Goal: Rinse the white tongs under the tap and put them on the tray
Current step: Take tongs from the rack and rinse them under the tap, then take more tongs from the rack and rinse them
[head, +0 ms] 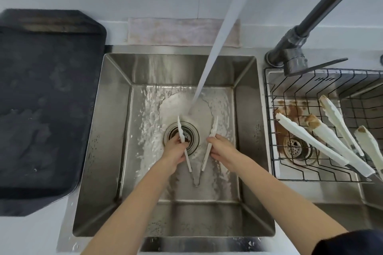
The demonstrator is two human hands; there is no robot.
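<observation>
White tongs point(209, 145) held spread in a V at the middle of the frame, low over the sink point(116, 151) floor, hinge end toward the bottom of the frame, scalloped tips just below the point where the stream point(209, 64) lands. Left hand point(176, 151) wrapped round one arm, right hand point(221, 148) pinching the other, both above the round perforated drain point(192, 130). Smooth, thin, wet plastic, so likely slippery: could twist out of the fingers and drop into the steel basin. Broad, flat sheet of water falling between the tips rather than onto them, so could leave residue on the blades, or splash out over the rim. Dark, matte, wet tray point(47, 99) with clipped corners at the left of the frame, on the counter point(31, 234): a dripping carry across. More white tongs point(310, 138), brown-stained, in the wire rack point(290, 174) at the right; easily confused with rinsed ones if set down there.
</observation>
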